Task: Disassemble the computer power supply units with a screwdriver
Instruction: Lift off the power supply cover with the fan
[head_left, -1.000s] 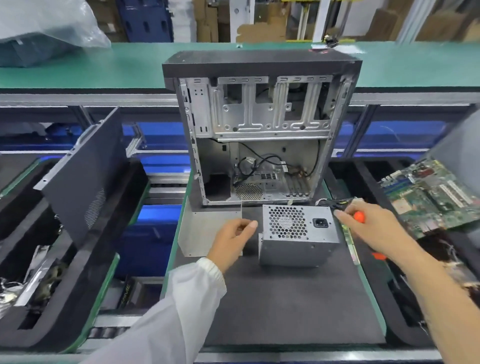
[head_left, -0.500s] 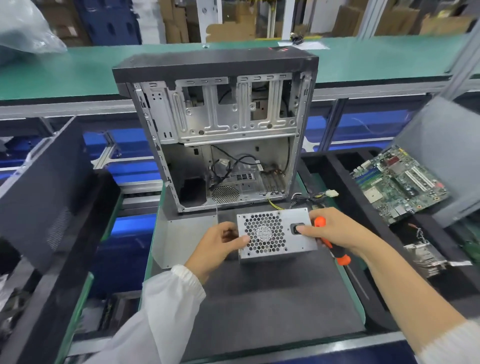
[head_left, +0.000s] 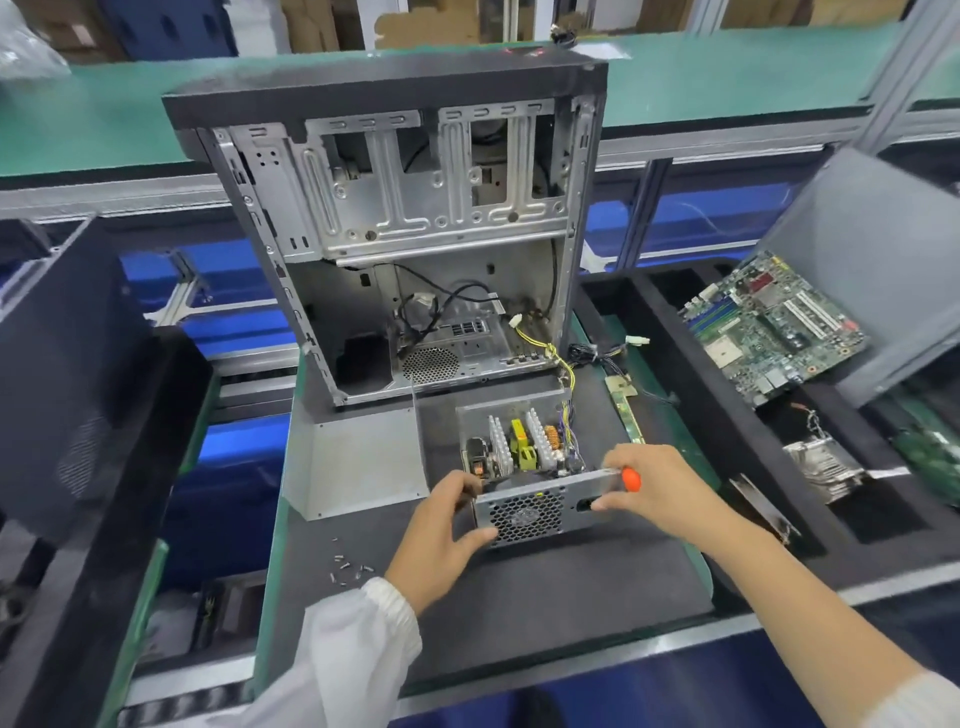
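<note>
The power supply unit lies lengthwise away from the person, open top up, left hand gripping its near-left corner, right hand gripping its near-right edge together with the screwdriver.

A dark foam work mat with a green edge is seen as the carrying surface. The open computer case is stood upright at the mat's far end. Directly in front of the case, the power supply unit is set on the mat, top open. Left of the unit, a grey metal panel is laid flat. Nearer than the panel, loose screws are scattered. Right of the unit, a narrow green board strip is laid at the mat's edge.
</note>
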